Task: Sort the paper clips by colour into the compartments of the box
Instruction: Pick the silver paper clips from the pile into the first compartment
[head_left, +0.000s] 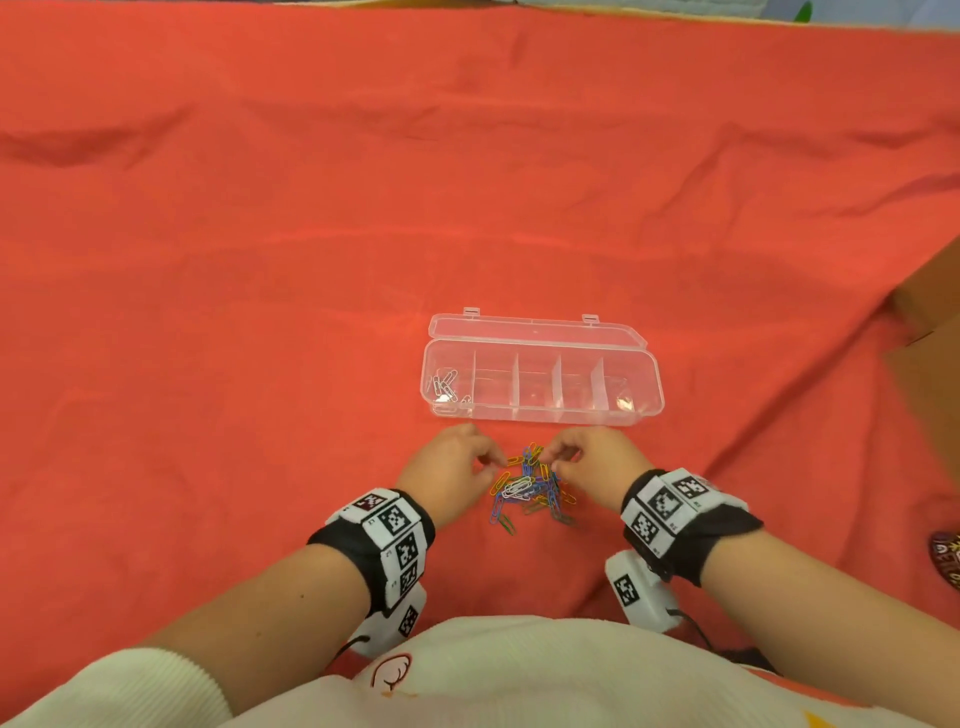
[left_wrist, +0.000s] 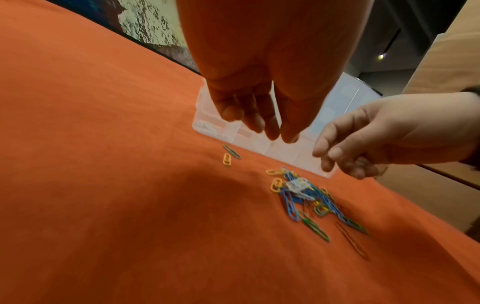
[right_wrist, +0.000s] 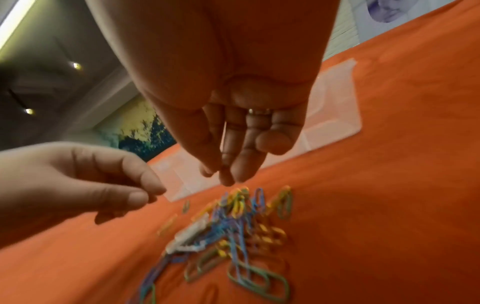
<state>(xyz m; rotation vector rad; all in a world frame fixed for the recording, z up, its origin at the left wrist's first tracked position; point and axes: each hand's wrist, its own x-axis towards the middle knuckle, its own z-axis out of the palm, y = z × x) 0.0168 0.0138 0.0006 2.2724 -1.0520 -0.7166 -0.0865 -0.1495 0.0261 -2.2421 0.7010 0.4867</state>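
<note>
A clear plastic box (head_left: 540, 418) lies open on the red cloth, its lid folded back, with five compartments in a row. Several white clips (head_left: 445, 387) lie in the leftmost one; the others look empty. A mixed pile of paper clips (head_left: 530, 488) (blue, yellow, green, white) lies just in front of the box. My left hand (head_left: 493, 462) hovers at the pile's left edge, thumb and forefinger tips close together, and I see no clip in them. My right hand (head_left: 553, 462) reaches down at the pile's right edge, fingers loosely extended, holding nothing visible.
In the left wrist view a yellow clip (left_wrist: 227, 159) and a green clip (left_wrist: 232, 151) lie apart from the pile, near the box's front wall. A brown cardboard surface (head_left: 924, 364) borders the cloth on the right. A patterned object (head_left: 945, 561) shows at the right edge.
</note>
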